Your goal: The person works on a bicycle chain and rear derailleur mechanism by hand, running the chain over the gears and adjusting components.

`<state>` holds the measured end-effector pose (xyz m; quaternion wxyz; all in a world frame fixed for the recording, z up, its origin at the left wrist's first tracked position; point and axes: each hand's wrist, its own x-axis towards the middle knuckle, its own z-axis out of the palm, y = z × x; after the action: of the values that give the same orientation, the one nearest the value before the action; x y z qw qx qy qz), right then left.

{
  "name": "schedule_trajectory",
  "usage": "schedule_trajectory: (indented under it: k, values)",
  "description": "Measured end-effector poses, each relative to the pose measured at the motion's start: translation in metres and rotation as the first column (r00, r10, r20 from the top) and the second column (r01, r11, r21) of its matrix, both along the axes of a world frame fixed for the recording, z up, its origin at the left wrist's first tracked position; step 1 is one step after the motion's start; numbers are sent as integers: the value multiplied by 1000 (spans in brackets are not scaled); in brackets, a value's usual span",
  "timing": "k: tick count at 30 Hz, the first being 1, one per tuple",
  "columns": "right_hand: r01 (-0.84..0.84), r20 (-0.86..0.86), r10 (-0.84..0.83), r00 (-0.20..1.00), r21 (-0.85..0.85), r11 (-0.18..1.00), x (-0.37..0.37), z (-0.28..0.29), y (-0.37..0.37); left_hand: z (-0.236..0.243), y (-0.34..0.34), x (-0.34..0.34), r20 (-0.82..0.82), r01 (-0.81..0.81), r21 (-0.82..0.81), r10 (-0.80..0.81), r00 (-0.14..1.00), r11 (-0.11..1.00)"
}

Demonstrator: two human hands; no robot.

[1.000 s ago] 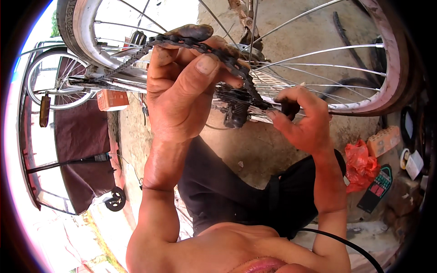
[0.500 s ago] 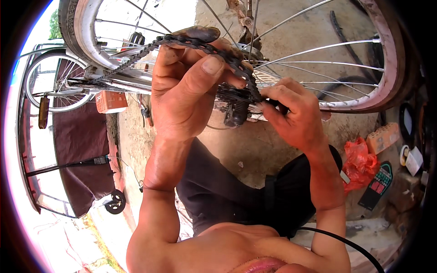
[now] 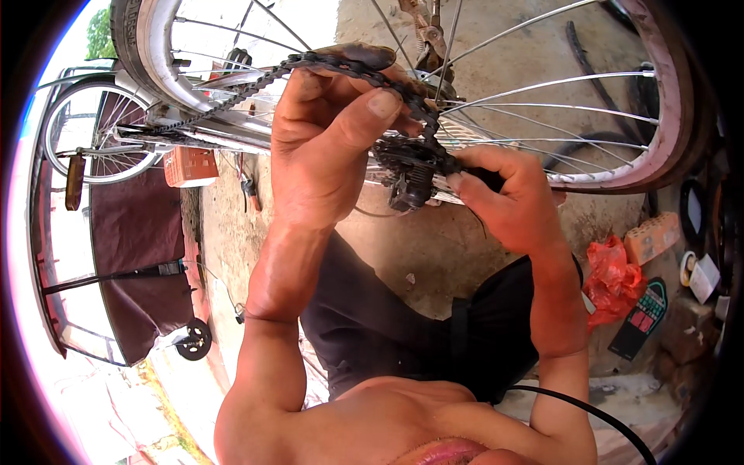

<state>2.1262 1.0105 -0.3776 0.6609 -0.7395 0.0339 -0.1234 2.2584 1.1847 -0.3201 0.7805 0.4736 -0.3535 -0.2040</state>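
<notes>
1. Your left hand (image 3: pixel 325 147) fingers are curled under the bike chain (image 3: pixel 341 66), thumb pressing on top. It's a clamped pinch, which looks meant to lift the chain run clear of the sprockets.
2. Your right hand (image 3: pixel 511 201) fingertips are closed on the dark rear derailleur (image 3: pixel 411 174), just right of it. That reads as holding the cage steady so the chain has slack.
3. The chain sits above the derailleur, arcs over your left fingers, then runs away to the left along the frame (image 3: pixel 209 128).
4. The derailleur is at the hub of the rear wheel (image 3: pixel 643 147). Spokes fan out right of it, and the rim and tyre wrap round above and to the right.
5. Below the derailleur: bare concrete floor (image 3: pixel 434 256), then your dark trousers (image 3: pixel 387 341).
6. Further right of the derailleur, past the rim: red plastic bag (image 3: pixel 612 271) on the ground, and a small orange box (image 3: pixel 655 236) beside it.
7. Far left of the derailleur: a second bicycle wheel (image 3: pixel 85 132) and an orange box (image 3: pixel 190 167) under the frame.
</notes>
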Motion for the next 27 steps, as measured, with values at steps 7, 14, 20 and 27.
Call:
schedule_trajectory:
  k: [7,14,20,27]
  values:
    - [-84,-178,151,972,338,937,-1,6,-8,10,-5,-8,-109,-111,42,115,987,993]
    - [17,-234,120,965,511,860,-2,-4,1,-4,7,-7,-133,-157,66,165,977,985]
    - [109,-262,15,965,452,885,-5,0,9,-10,19,-5,-122,-145,144,163,979,979]
    - [81,-279,40,960,409,909,-5,5,7,-18,35,0,42,-103,268,95,995,958]
